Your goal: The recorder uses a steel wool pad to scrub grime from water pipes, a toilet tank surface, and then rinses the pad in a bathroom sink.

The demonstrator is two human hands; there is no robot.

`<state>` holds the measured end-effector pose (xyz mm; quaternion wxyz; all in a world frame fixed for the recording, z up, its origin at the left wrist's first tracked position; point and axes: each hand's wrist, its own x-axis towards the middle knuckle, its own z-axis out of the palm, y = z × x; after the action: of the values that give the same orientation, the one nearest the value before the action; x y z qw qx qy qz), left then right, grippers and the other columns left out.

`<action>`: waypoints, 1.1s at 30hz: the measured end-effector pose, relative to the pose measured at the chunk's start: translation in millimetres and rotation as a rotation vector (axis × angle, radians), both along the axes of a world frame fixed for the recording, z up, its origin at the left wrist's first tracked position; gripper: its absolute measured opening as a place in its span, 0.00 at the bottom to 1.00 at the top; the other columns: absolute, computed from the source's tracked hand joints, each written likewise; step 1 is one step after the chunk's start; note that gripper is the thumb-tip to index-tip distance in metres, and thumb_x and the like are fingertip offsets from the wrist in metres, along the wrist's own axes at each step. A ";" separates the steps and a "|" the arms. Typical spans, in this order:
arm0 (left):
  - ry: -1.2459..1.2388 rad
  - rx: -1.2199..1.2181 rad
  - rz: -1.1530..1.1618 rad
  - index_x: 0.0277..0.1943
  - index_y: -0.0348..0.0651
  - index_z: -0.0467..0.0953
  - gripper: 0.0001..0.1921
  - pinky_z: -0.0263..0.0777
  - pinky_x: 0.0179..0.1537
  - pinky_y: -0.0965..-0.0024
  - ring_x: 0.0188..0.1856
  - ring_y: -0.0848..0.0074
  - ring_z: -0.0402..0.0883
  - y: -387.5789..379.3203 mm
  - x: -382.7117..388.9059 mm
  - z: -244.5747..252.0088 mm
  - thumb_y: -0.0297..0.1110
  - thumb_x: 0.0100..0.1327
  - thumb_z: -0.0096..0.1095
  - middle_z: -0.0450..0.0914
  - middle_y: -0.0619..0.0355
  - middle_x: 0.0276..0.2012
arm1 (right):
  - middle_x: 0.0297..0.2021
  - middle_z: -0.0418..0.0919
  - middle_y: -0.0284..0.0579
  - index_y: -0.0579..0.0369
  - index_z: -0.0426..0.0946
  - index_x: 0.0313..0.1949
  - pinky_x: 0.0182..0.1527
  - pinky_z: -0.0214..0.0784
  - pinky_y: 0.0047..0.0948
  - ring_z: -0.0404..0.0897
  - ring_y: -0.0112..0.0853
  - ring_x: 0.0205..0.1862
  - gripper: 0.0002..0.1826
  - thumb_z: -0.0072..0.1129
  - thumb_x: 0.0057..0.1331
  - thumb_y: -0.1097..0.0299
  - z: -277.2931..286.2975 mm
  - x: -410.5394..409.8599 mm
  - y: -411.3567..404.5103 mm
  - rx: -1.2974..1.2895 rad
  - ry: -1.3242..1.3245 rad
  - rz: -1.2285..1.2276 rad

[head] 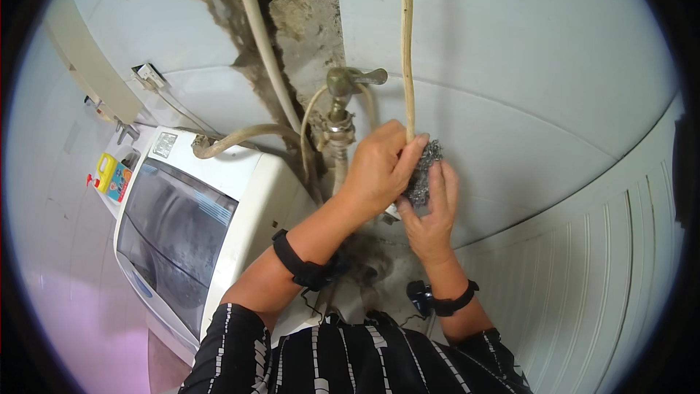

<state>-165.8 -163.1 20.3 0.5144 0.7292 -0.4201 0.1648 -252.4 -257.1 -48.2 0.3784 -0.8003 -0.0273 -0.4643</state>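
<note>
My left hand is closed around the lower end of a long pale wooden stick that rises past the top of the view. Against that end, a clump of grey metal scouring wool lies between my two hands. The fingers and thumb of my right hand hold the wool from the right side. Part of something white shows just below my left hand; what it is cannot be told. Behind and left of my hands, a worn brass tap with a lever handle stands before the wall, a hose clamped beneath it.
A white top-loading washing machine stands at left, with a grey hose at its back. Beyond it are a yellow-capped detergent jug and a small tap. A pipe runs down the broken wall. A ribbed white panel is at right.
</note>
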 end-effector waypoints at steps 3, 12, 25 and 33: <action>0.082 0.010 0.012 0.28 0.32 0.71 0.14 0.63 0.23 0.71 0.19 0.74 0.65 0.1 -6.3 2.4 0.35 0.66 0.53 0.68 0.54 0.19 | 0.46 0.70 0.57 0.67 0.66 0.53 0.42 0.71 0.34 0.75 0.44 0.43 0.34 0.70 0.46 0.71 -6.7 14.8 -4.9 -0.071 -0.032 -0.072; 0.056 0.058 -0.012 0.25 0.33 0.73 0.16 0.63 0.18 0.72 0.14 0.74 0.66 0.9 -0.6 8.6 0.36 0.65 0.54 0.69 0.54 0.13 | 0.21 0.74 0.46 0.59 0.70 0.29 0.24 0.68 0.38 0.74 0.45 0.22 0.18 0.70 0.48 0.64 11.5 37.9 -9.6 -0.226 -0.091 -0.203; 0.021 0.054 0.012 0.21 0.35 0.71 0.20 0.62 0.18 0.71 0.14 0.73 0.67 3.4 -4.1 9.0 0.38 0.68 0.49 0.67 0.55 0.12 | 0.19 0.71 0.55 0.62 0.70 0.26 0.25 0.66 0.42 0.72 0.51 0.22 0.19 0.68 0.51 0.59 -104.9 29.2 -1.0 0.124 0.190 -0.075; 0.031 0.024 0.043 0.21 0.35 0.70 0.21 0.60 0.17 0.73 0.13 0.76 0.66 4.0 -6.1 9.2 0.38 0.69 0.48 0.64 0.58 0.10 | 0.23 0.75 0.54 0.62 0.75 0.37 0.28 0.67 0.41 0.75 0.50 0.25 0.14 0.62 0.57 0.64 -178.0 14.4 10.1 0.022 0.423 -0.061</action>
<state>-172.0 -159.1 29.5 0.5084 0.7466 -0.3983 0.1595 -238.0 -247.0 -226.2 0.3703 -0.8761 0.0821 -0.2975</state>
